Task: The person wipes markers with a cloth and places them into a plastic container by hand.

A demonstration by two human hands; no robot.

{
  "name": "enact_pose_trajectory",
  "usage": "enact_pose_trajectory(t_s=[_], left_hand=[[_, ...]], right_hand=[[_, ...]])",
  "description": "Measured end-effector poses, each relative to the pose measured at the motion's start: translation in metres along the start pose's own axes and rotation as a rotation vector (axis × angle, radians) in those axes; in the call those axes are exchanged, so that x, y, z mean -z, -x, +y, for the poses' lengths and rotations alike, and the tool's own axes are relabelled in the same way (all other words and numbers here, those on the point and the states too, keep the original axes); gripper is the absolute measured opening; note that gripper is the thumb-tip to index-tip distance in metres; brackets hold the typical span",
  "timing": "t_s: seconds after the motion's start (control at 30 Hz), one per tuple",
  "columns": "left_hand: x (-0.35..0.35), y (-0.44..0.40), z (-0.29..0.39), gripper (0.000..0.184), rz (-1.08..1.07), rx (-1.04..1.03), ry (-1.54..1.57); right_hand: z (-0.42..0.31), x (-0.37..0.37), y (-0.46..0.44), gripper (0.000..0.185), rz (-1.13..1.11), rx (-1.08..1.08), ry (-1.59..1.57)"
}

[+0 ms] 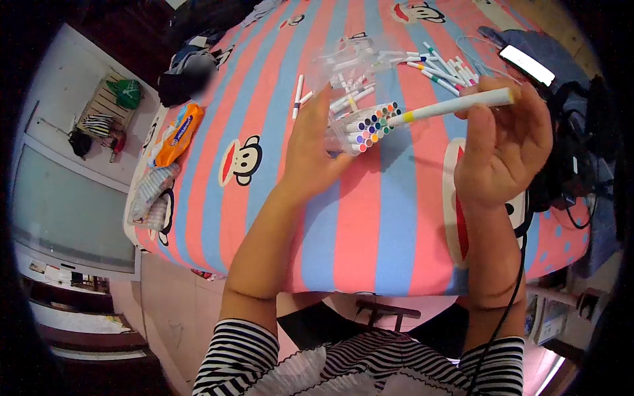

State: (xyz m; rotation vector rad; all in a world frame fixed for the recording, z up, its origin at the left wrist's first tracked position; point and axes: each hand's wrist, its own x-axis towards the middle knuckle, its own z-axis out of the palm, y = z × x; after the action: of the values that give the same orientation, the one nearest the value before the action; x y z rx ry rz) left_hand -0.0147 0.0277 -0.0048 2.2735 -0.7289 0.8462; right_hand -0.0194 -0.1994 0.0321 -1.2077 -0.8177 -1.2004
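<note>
My left hand (316, 145) is wrapped round a clear plastic pouch (340, 137) packed with felt-tip markers (375, 127). Their coloured ends, in several colours, face right towards my other hand. In my right hand (505, 148) a white marker (456, 105) with a yellow band is pinched near its far right end. It points left, and its tip reaches the right side of the bundle; whether it touches cannot be told. Behind the pouch, loose white markers (353, 99) lie on the striped bedspread (356, 231), partly under clear plastic.
More markers (442, 72) lie in a pile at the back right. Beyond them a lit phone (527, 65) rests on dark cloth with a cable. An orange packet (178, 135) sits at the bed's left edge, near dark clothes (188, 76). Black gear (568, 178) is at far right.
</note>
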Motion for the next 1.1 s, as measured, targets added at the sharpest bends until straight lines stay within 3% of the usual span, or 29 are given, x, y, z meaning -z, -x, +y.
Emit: enact_pose_trajectory(t_s=[0.23,0.63,0.73,0.87,0.93,1.07,1.1], left_hand=[[-0.001,0.000,-0.001,0.094,0.004,-0.022,0.013],[0.000,-0.001,0.004,0.090,0.010,-0.032,-0.027],[0.001,0.000,0.001,0.104,-0.047,0.009,-0.021],[0.000,0.001,0.001,0.100,-0.009,0.026,-0.012],[-0.001,0.000,0.002,0.092,0.016,0.013,0.018],[0.000,0.001,0.003,0.095,0.018,0.032,-0.006],[0.001,0.000,0.004,0.096,0.021,0.034,-0.003]], right_hand=[[-0.003,-0.008,0.009,0.033,-0.015,-0.075,-0.145],[-0.004,-0.022,0.019,0.026,-0.280,-0.034,0.089],[-0.004,-0.024,0.020,0.021,-0.377,-0.072,0.172],[-0.001,-0.026,0.016,0.018,-0.538,-0.021,0.278],[-0.001,-0.023,0.013,0.018,-0.485,-0.035,0.315],[0.038,0.008,0.001,0.016,-0.311,0.018,0.564],[0.049,0.018,-0.003,0.018,-0.242,-0.173,0.599]])
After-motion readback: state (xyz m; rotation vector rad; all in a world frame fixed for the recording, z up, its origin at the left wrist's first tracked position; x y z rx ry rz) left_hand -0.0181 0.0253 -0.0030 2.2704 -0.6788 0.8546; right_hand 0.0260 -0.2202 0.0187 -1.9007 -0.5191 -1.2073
